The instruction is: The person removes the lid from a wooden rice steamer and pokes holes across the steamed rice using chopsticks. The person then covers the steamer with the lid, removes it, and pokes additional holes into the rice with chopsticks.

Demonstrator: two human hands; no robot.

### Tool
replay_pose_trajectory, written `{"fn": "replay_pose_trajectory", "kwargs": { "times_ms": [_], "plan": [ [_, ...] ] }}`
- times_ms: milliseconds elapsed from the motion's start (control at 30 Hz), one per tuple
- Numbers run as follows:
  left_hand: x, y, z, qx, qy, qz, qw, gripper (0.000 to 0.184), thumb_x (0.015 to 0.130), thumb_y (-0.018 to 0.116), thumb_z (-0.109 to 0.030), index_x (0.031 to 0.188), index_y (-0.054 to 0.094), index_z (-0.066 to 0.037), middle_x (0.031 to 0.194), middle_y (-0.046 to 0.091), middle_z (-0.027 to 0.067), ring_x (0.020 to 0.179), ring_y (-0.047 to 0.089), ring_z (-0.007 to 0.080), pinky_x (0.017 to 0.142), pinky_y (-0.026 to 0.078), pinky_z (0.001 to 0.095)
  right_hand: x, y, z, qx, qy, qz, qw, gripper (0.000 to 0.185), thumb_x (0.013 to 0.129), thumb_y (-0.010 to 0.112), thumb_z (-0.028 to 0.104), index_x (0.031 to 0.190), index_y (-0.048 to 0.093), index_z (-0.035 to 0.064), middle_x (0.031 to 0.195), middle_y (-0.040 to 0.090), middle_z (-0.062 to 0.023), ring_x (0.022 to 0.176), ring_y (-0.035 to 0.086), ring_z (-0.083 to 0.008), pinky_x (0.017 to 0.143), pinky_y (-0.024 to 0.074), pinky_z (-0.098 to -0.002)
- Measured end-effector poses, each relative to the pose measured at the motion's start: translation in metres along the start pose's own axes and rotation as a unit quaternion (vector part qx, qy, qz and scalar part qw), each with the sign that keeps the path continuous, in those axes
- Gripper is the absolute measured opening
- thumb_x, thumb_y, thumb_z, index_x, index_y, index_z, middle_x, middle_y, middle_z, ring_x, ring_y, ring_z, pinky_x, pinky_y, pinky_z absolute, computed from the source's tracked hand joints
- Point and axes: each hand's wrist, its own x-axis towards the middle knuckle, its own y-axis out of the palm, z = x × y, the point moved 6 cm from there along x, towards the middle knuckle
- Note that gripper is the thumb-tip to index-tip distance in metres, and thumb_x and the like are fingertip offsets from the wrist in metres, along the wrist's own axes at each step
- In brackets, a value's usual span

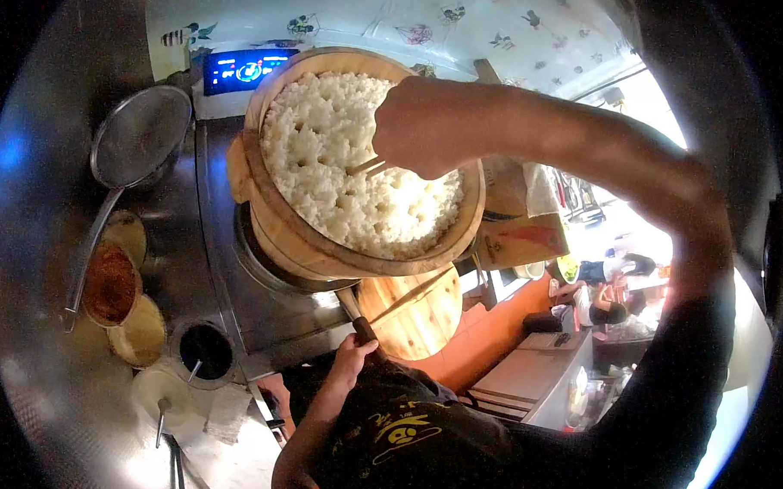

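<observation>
A wooden steamer barrel (292, 239), full of white rice (322, 147), sits on a round pan over the stove. Several small holes dot the rice. My right hand (430, 125) is above it, closed around wooden chopsticks (365, 167) whose tips point into the rice. Low in the head view, my left hand (351, 359) is closed on the dark grip of a pan handle (364, 331), which runs up toward the barrel's base. Just beyond that handle lies a round wooden lid (432, 323) with a crossbar.
A mesh strainer (141, 137) with a long handle lies on the left counter. Near it stand a bowl of red seasoning (112, 285), a yellow one (140, 332) and a dark container (205, 350). A lit display (247, 70) is behind. Other people (609, 311) are at right.
</observation>
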Motion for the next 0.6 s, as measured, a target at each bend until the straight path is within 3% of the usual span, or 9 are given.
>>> {"fn": "replay_pose_trajectory", "kwargs": {
  "times_ms": [33, 133, 167, 267, 333, 367, 400, 500, 600],
  "plan": [
    [-0.004, 0.000, -0.004, 0.010, -0.013, 0.002, 1.000, 0.028, 0.083, 0.066, -0.017, 0.103, 0.054, -0.001, 0.083, 0.061, 0.0064, 0.068, 0.058, 0.0166, 0.063, 0.048, 0.0316, 0.005, 0.011, -0.007, 0.044, 0.026, 0.013, 0.999, 0.016, 0.077, 0.060, 0.013, 0.082, 0.064, -0.0018, 0.079, 0.066, -0.0186, 0.078, 0.065, -0.0352, 0.069, 0.0529, -0.0430],
    [-0.010, 0.003, -0.014, 0.026, -0.011, 0.008, 1.000, 0.024, 0.083, 0.065, -0.017, 0.098, 0.057, -0.001, 0.080, 0.060, 0.0058, 0.065, 0.056, 0.0156, 0.060, 0.046, 0.0316, 0.004, 0.027, -0.029, 0.176, -0.012, -0.255, 0.951, 0.018, 0.082, 0.062, 0.019, 0.084, 0.066, 0.0016, 0.070, 0.064, -0.0149, 0.069, 0.064, -0.0314, 0.060, 0.0493, -0.0421],
    [-0.008, 0.004, -0.012, 0.004, -0.009, 0.008, 1.000, 0.021, 0.082, 0.065, -0.016, 0.096, 0.058, -0.001, 0.082, 0.062, 0.0059, 0.068, 0.059, 0.0165, 0.064, 0.048, 0.0320, -0.014, 0.015, -0.027, 0.256, 0.046, -0.218, 0.941, 0.024, 0.085, 0.065, 0.026, 0.095, 0.065, 0.0043, 0.078, 0.066, -0.0126, 0.076, 0.065, -0.0281, 0.066, 0.0511, -0.0403],
    [-0.004, 0.006, -0.005, -0.043, -0.001, 0.043, 0.998, 0.023, 0.081, 0.066, -0.015, 0.099, 0.062, -0.001, 0.090, 0.065, 0.0066, 0.078, 0.062, 0.0189, 0.073, 0.050, 0.0317, -0.036, 0.036, -0.032, 0.392, -0.004, -0.276, 0.877, 0.028, 0.085, 0.067, 0.030, 0.099, 0.064, 0.0055, 0.080, 0.067, -0.0110, 0.076, 0.066, -0.0251, 0.070, 0.0527, -0.0383],
    [0.007, 0.000, 0.005, -0.009, 0.019, 0.006, 1.000, 0.024, 0.081, 0.066, -0.014, 0.101, 0.063, -0.001, 0.090, 0.066, 0.0064, 0.077, 0.062, 0.0184, 0.073, 0.049, 0.0318, -0.031, 0.056, -0.034, 0.424, -0.032, -0.353, 0.833, 0.027, 0.084, 0.069, 0.028, 0.100, 0.066, 0.0060, 0.086, 0.069, -0.0102, 0.080, 0.067, -0.0232, 0.074, 0.0535, -0.0370],
    [0.005, -0.001, 0.005, -0.002, -0.017, 0.001, 1.000, 0.025, 0.080, 0.067, -0.015, 0.101, 0.063, -0.002, 0.090, 0.066, 0.0051, 0.076, 0.062, 0.0175, 0.070, 0.049, 0.0311, -0.025, 0.064, -0.034, 0.435, -0.030, -0.375, 0.818, 0.028, 0.084, 0.068, 0.029, 0.100, 0.067, 0.0059, 0.088, 0.069, -0.0106, 0.081, 0.067, -0.0234, 0.074, 0.0535, -0.0371],
    [-0.002, 0.005, -0.008, 0.024, 0.018, -0.008, 1.000, 0.021, 0.080, 0.068, -0.017, 0.097, 0.063, -0.005, 0.087, 0.065, 0.0033, 0.074, 0.061, 0.0163, 0.064, 0.048, 0.0298, -0.024, 0.065, -0.031, 0.448, -0.029, -0.397, 0.800, 0.028, 0.085, 0.067, 0.029, 0.100, 0.067, 0.0059, 0.090, 0.070, -0.0110, 0.081, 0.067, -0.0236, 0.074, 0.0535, -0.0371],
    [-0.008, 0.007, -0.013, 0.015, -0.007, 0.020, 1.000, 0.021, 0.082, 0.066, -0.020, 0.099, 0.060, -0.009, 0.083, 0.063, 0.0015, 0.070, 0.060, 0.0154, 0.059, 0.046, 0.0290, -0.017, 0.066, -0.024, 0.437, 0.004, -0.376, 0.817, 0.029, 0.087, 0.065, 0.031, 0.101, 0.068, 0.0060, 0.092, 0.070, -0.0117, 0.082, 0.067, -0.0240, 0.076, 0.0535, -0.0371],
    [-0.008, 0.010, -0.011, 0.028, -0.027, 0.033, 0.999, 0.023, 0.083, 0.066, -0.021, 0.103, 0.059, -0.010, 0.085, 0.063, 0.0017, 0.071, 0.059, 0.0153, 0.058, 0.046, 0.0295, -0.014, 0.068, -0.025, 0.430, -0.037, -0.371, 0.822, 0.028, 0.089, 0.061, 0.032, 0.100, 0.068, 0.0067, 0.090, 0.070, -0.0108, 0.081, 0.068, -0.0228, 0.076, 0.0540, -0.0367]
  ]
}}
